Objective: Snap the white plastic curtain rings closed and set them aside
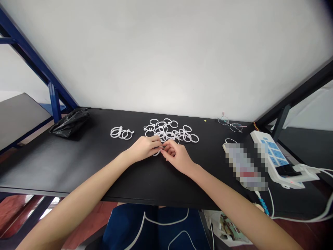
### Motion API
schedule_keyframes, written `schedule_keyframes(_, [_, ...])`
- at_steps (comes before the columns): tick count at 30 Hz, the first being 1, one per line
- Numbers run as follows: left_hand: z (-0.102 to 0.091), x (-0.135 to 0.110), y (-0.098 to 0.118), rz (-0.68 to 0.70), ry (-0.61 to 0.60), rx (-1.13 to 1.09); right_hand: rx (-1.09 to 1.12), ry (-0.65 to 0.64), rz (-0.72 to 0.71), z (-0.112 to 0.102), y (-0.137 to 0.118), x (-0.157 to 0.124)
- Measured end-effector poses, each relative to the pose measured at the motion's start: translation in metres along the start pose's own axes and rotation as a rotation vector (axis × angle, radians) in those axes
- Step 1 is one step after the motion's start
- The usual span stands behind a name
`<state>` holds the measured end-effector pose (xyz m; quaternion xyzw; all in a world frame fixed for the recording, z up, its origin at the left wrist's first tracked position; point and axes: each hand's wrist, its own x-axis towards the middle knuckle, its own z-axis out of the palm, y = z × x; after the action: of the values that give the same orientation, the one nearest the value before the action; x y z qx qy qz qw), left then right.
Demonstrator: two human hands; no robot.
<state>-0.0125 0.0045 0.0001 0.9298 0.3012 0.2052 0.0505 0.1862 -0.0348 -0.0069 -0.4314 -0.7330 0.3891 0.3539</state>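
Dark blue shorts (117, 225) fill the bottom centre of the frame, with white lines across them that could be cord or trim; I cannot tell. Both of my forearms are cut off at the lower edge, left and right. They reach up over a black table (78, 159) and meet at the centre.

Between my hands is a white ring (156, 153); only its lower arc shows, the rest hidden by my fingers. My left hand (145, 149) is back-up, its bent fingers pinching the ring. My right hand (178, 158) has its fingers curled, thumb and forefinger at the ring's right side; whether they grip it I cannot tell.

Just beyond lies a tangled pile of white rings (161, 133), partly covered by my fingertips; a smaller group of rings (121, 133) sits left of it.

At left, a crumpled black plastic bag (69, 123) hides whatever it may hold. At lower right, under the table, a white bag (216, 224) is partly behind my right forearm. A phone (244, 166) at right has a blurred screen.
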Motion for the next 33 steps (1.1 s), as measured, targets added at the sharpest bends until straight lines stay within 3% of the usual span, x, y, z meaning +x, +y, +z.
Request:
schedule_keyframes(13, [0.005,0.0,-0.001,-0.055,0.064,-0.049,-0.038,-0.02,-0.011,0.001,0.001,0.001])
schedule_keyframes(23, [-0.005,0.0,-0.003,-0.123,-0.003,-0.032,0.018,-0.014,-0.018,0.001,0.005,0.0])
schedule_keyframes(33, [-0.02,0.002,0.002,-0.311,-0.042,-0.408,0.087,0.155,-0.035,0.001,0.003,-0.002])
